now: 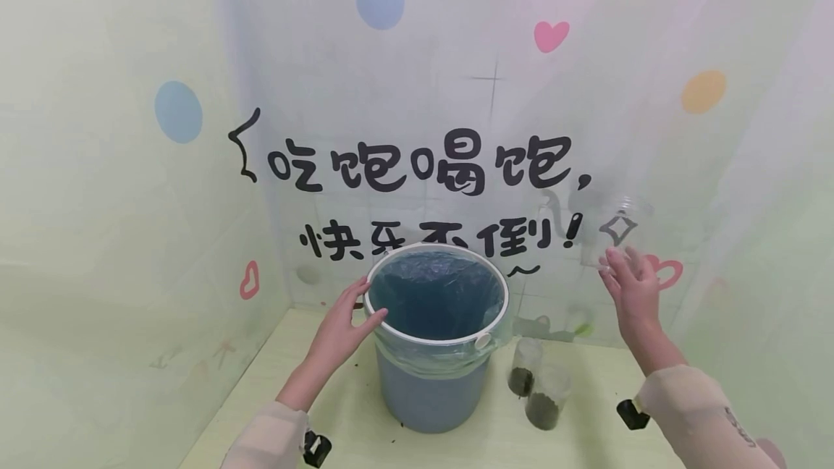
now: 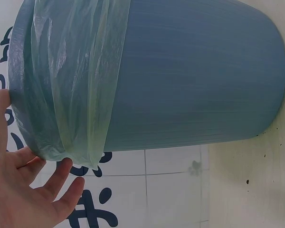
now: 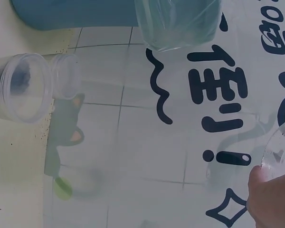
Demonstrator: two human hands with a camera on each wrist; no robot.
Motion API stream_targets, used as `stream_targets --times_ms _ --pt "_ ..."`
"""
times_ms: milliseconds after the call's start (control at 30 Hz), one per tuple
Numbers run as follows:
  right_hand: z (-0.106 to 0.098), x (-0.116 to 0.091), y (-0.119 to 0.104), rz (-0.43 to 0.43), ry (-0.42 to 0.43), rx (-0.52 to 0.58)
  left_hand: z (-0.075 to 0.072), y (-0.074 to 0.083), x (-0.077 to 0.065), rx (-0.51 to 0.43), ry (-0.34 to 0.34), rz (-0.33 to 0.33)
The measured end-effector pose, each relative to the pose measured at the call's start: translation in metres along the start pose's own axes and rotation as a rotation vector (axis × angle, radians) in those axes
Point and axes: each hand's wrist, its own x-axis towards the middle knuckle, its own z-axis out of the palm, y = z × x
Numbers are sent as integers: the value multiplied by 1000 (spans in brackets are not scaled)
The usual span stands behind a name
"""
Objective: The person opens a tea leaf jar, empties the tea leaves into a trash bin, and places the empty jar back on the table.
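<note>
A blue bin [image 1: 431, 393] lined with a thin greenish plastic bag [image 1: 436, 362] stands upright, its white rim [image 1: 507, 302] showing. My left hand [image 1: 339, 331] rests against the rim's left side, thumb lying over the front edge. Its fingers [image 2: 54, 183] are spread loosely along the bagged outside. Raised to the right of the bin, my right hand [image 1: 635, 292] holds a clear plastic jar [image 1: 624, 207] by its lower part. Small specks show on the jar's clear surface [image 3: 280, 149] in the right wrist view; most of it is out of frame there.
Two clear jars with dark granular matter, a smaller one [image 1: 523, 375] and a larger one [image 1: 544, 405], stand right of the bin. Dark crumbs dot the pale tabletop [image 1: 326, 411]. A printed curtain [image 1: 417, 85] hangs close behind, with side sheets left and right.
</note>
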Motion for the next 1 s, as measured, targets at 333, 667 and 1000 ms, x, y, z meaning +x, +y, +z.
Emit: stream_targets --times_ms 333,667,1000 --pt "-11 3 11 38 121 -11 0 1 0 8 7 2" --pt "-26 4 25 41 163 -110 1 1 0 2 9 0" --pt "-44 7 37 27 199 -13 1 1 0 5 11 -3"
